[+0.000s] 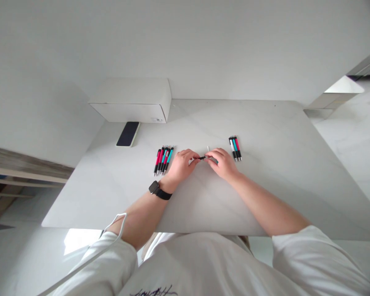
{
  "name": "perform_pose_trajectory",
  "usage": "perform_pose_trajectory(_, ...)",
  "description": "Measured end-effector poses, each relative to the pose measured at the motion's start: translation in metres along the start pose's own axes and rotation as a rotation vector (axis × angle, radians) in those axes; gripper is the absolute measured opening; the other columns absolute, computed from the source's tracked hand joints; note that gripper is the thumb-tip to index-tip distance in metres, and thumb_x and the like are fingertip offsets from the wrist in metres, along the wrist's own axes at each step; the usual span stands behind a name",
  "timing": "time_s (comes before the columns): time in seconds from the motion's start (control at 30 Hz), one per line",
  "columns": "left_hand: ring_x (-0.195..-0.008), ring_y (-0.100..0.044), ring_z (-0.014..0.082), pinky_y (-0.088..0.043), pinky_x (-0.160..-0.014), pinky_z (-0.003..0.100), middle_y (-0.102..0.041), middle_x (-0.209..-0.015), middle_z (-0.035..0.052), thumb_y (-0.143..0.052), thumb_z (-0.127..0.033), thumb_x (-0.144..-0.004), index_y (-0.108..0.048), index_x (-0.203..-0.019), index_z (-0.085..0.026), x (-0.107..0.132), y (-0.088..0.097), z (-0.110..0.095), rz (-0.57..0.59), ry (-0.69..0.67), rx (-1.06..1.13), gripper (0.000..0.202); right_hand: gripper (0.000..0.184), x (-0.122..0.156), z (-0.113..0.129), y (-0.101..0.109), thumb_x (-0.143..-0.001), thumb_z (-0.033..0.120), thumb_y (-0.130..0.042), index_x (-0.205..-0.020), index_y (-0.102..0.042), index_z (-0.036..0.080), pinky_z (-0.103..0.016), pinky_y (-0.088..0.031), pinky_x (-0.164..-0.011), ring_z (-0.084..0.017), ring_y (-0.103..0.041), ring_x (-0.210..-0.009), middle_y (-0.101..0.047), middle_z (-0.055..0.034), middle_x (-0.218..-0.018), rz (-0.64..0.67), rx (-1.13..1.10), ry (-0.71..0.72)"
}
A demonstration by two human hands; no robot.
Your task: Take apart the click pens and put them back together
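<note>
In the middle of the table, my left hand (182, 163) pinches one end of a small black pen part (202, 158) between thumb and fingers. My right hand (223, 164) is closed on the other end, its fingertips hiding part of it. Just behind the right fingertips lies a thin white piece (208, 147), too small to name. Left of my left hand, several pens (159, 161) with pink or teal barrels and black grips lie side by side. Beyond my right hand is a row of three pens (235, 148), white, teal and pink.
A long white box (129, 112) stands at the back left against the wall. In front of it lies a phone (128, 134) with a dark screen. The pale marble-look table (280, 144) extends to both sides. A white cord (121, 226) hangs over my left arm.
</note>
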State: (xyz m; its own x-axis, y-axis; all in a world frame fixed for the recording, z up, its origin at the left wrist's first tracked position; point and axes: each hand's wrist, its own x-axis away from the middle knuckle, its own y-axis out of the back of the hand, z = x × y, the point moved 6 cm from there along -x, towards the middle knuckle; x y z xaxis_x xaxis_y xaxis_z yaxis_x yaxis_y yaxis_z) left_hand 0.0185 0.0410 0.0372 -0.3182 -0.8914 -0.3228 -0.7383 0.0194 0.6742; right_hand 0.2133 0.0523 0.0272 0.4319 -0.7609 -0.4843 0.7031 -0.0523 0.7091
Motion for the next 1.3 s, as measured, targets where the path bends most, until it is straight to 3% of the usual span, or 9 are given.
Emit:
perform_pose_trajectory(0.2,-0.097,-0.067,0.0213,-0.053,-0.091,0.035,-0.073,-0.103,0.0068,-0.057,-0.025,-0.102,-0.071,-0.107,-0.022,0.0,0.01,0.006,-0.131,0.082,0.019,0.014,0.019,-0.007,-0.01,-0.009,-0.099,0.024,-0.067,-0.11,-0.08,0.031,-0.048,-0.045,-0.093,-0.029,-0.061,-0.104,-0.074,-0.007,-0.105,0.025,0.194,0.019)
perform_pose_trajectory(0.47,-0.099,-0.067,0.0206,-0.054,-0.092,0.036,-0.071,-0.103,0.0056,-0.056,-0.022,-0.103,-0.067,-0.107,-0.022,0.0,0.007,0.006,-0.136,0.045,0.043,0.012,0.015,-0.013,0.0,-0.022,-0.1,0.025,-0.065,-0.098,-0.08,0.026,-0.047,-0.038,-0.1,-0.03,-0.054,-0.116,-0.07,-0.0103,-0.115,0.217,0.285,-0.049)
perform_pose_trajectory(0.6,-0.096,-0.066,0.0199,-0.055,-0.09,0.036,-0.07,-0.102,0.0056,-0.056,-0.022,-0.102,-0.066,-0.107,-0.021,0.001,0.005,0.002,-0.093,0.007,0.065,0.011,0.016,-0.014,-0.001,-0.01,-0.103,0.024,-0.057,-0.106,-0.073,0.024,-0.041,-0.045,-0.096,-0.026,-0.062,-0.105,-0.072,-0.0088,-0.108,0.076,0.005,-0.146)
perform_pose_trajectory(0.73,-0.094,-0.066,0.0188,-0.054,-0.088,0.034,-0.068,-0.101,0.0057,-0.056,-0.022,-0.103,-0.066,-0.11,-0.021,0.002,0.002,-0.004,-0.026,-0.038,0.093,0.013,0.02,-0.014,-0.003,0.005,-0.106,0.035,-0.052,-0.113,-0.069,0.025,-0.036,-0.052,-0.091,-0.022,-0.066,-0.099,-0.072,-0.0064,-0.109,-0.122,-0.308,-0.218)
perform_pose_trajectory(0.87,-0.094,-0.066,0.0188,-0.054,-0.087,0.035,-0.068,-0.102,0.0059,-0.055,-0.021,-0.103,-0.067,-0.109,-0.021,0.002,-0.001,-0.006,-0.005,-0.044,0.108,0.013,0.023,-0.012,0.001,0.008,-0.104,0.045,-0.058,-0.108,-0.069,0.025,-0.036,-0.053,-0.095,-0.021,-0.068,-0.101,-0.073,-0.0054,-0.106,-0.147,-0.443,-0.255)
perform_pose_trajectory(1.03,-0.093,-0.066,0.0191,-0.054,-0.086,0.035,-0.068,-0.102,0.0064,-0.056,-0.022,-0.102,-0.067,-0.108,-0.021,0.002,-0.002,-0.006,-0.007,-0.036,0.121,0.012,0.022,-0.008,0.003,0.005,-0.101,0.046,-0.063,-0.105,-0.071,0.025,-0.036,-0.053,-0.094,-0.021,-0.069,-0.097,-0.075,-0.004,-0.102,-0.129,-0.502,-0.283)
perform_pose_trajectory(1.3,-0.094,-0.065,0.0192,-0.053,-0.088,0.035,-0.068,-0.102,0.006,-0.056,-0.023,-0.103,-0.066,-0.109,-0.021,0.001,-0.002,-0.006,0.01,-0.032,0.12,0.012,0.021,-0.009,0.0,0.009,-0.1,0.045,-0.065,-0.103,-0.074,0.026,-0.037,-0.054,-0.093,-0.022,-0.07,-0.096,-0.077,-0.0042,-0.101,-0.148,-0.416,-0.258)
